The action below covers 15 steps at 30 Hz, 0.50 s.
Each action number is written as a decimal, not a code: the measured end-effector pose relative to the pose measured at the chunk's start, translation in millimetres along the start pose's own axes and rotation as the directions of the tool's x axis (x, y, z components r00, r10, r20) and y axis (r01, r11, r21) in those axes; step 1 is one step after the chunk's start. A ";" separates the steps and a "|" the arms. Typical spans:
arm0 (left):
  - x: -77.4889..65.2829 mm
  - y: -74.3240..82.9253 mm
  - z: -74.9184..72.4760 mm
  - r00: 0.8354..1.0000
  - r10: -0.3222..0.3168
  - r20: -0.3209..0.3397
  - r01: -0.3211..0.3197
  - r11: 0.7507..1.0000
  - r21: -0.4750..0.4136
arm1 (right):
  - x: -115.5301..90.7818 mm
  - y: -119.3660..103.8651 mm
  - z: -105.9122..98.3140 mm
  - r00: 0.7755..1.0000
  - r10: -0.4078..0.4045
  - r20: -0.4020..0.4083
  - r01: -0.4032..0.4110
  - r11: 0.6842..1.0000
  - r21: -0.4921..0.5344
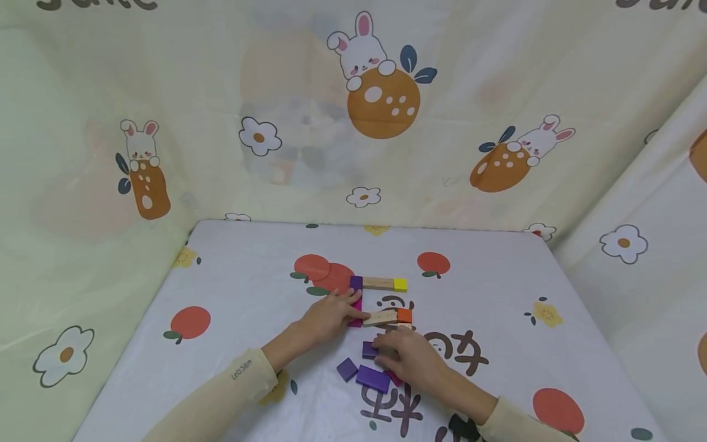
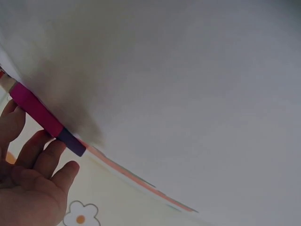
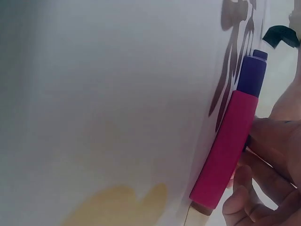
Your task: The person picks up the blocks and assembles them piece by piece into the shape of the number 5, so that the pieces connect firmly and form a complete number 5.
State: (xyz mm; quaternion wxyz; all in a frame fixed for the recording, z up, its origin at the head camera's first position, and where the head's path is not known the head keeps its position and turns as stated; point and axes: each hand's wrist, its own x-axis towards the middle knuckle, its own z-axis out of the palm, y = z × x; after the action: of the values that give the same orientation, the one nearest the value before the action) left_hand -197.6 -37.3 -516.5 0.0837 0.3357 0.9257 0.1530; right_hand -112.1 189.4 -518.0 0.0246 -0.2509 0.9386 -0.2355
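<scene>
My left hand [image 1: 328,316] rests its outstretched fingers along a magenta block [image 1: 358,304], whose far end meets a purple block [image 1: 356,282]. One left digit reaches the end of a plain wooden block [image 1: 380,318], which runs to an orange block [image 1: 404,315]. In the left wrist view, the fingers lie beside the magenta block [image 2: 37,110]. My right hand [image 1: 411,359] pinches a small purple block [image 1: 369,350], partly covered by the fingers. Under that hand, another magenta block [image 1: 394,377] shows beside a long purple block [image 1: 373,379]; the magenta block [image 3: 225,150] is large in the right wrist view.
A loose purple block [image 1: 347,369] lies left of the long purple one. Farther back, a wooden block [image 1: 378,283] joins a yellow block [image 1: 400,285]. Another wooden piece [image 1: 405,326] sits just below the orange block. A patterned cloth [image 1: 248,270] covers the table.
</scene>
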 end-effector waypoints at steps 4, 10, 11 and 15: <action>0.1 -0.4 0.5 1.000 0.003 -0.008 -0.003 1.000 -0.002 | 0.3 -0.4 0.0 1.000 0.002 0.020 -0.002 1.000 -0.015; -0.4 0.4 -0.7 1.000 0.022 -0.015 -0.022 1.000 -0.004 | 1.5 -0.5 -7.9 1.000 0.016 0.010 -0.016 1.000 -0.011; -0.2 0.5 -0.6 1.000 0.021 -0.014 -0.021 1.000 0.000 | 2.0 0.1 -11.3 1.000 0.026 -0.004 -0.026 1.000 -0.012; 0.6 1.3 -0.3 1.000 0.015 -0.011 -0.015 1.000 0.010 | 4.7 7.6 -28.3 0.992 0.097 -0.075 -0.099 0.995 -0.025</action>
State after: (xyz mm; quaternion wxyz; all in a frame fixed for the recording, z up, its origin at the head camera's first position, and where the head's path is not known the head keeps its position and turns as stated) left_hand -197.4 -36.0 -515.8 0.0756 0.3423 0.9243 0.1507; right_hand -124.4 205.1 -496.0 -0.0022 -0.1960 0.9534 -0.2294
